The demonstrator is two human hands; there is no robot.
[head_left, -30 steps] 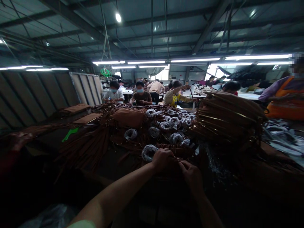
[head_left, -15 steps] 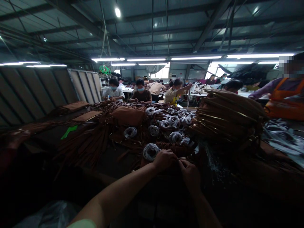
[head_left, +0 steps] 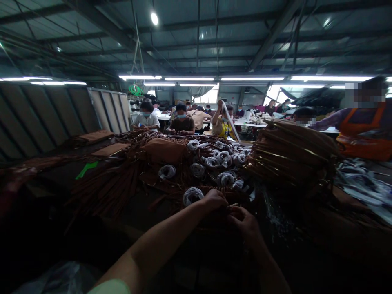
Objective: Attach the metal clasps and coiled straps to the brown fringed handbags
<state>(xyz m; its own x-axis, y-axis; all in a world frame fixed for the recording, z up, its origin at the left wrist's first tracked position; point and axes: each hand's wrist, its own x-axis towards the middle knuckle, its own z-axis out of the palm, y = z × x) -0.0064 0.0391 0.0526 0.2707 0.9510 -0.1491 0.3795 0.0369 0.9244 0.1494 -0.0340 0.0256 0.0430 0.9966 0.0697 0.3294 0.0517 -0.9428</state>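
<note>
My left hand [head_left: 216, 199] and my right hand [head_left: 244, 218] meet at the front of the work table, fingers bent in a pinch. Between their fingertips shows a thin light-brown end [head_left: 234, 205]; what they grip is too dark and small to make out. Just left of my left hand lies a coiled strap in whitish wrapping [head_left: 192, 196]. Beyond it, several more wrapped coils [head_left: 226, 178] rest among brown straps. A brown bag [head_left: 165, 150] lies behind them.
A big stack of brown pieces with shiny metal edges [head_left: 294, 151] rises on the right. Brown strips [head_left: 104, 188] and a green strip [head_left: 86, 169] lie left. Another person's blurred hand [head_left: 24, 177] is at far left. Several people sit opposite; one in an orange apron [head_left: 361, 134] stands right.
My hands stay together, and my right hand has turned slightly, its fingers more curled. Across the table, a person has raised a white strip. The person in the orange apron has shifted left.
</note>
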